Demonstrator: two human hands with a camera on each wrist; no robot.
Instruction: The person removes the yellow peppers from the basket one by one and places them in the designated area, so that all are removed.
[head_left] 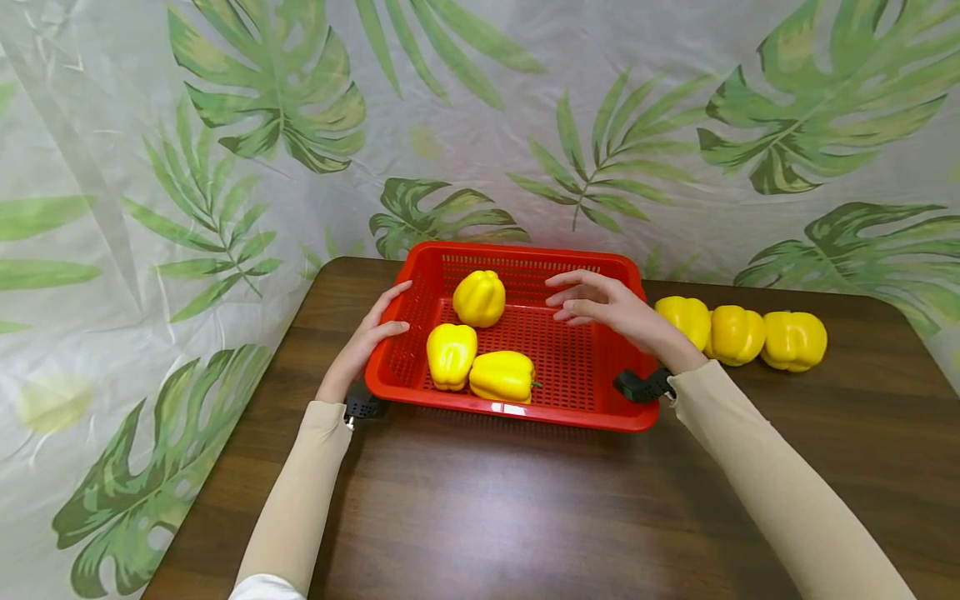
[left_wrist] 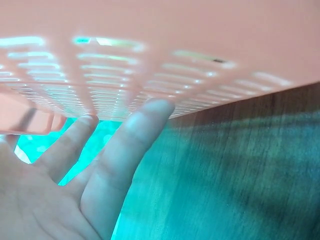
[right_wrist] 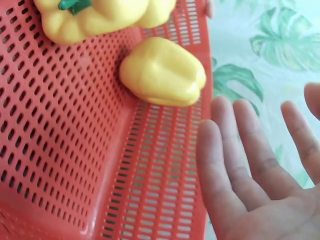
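A red plastic basket [head_left: 558, 408] with slotted walls sits on the table, holding three yellow bell peppers: one at the back [head_left: 480, 298], one at the left [head_left: 452, 357] and one lying on its side with a green stem [head_left: 502, 377]. My left hand [head_left: 365, 342] rests against the basket's left side; in the left wrist view its fairly straight fingers [left_wrist: 142, 132] reach up to the slotted wall from outside. Over the right part of the basket, my right hand [head_left: 600, 304] hovers with loosely extended fingers and nothing in them.
To the right of the basket, three more yellow bell peppers stand in a row [head_left: 737, 335] on the dark wooden table [head_left: 480, 517]. A leaf-patterned sheet [head_left: 450, 125] hangs behind the table and along its left side.
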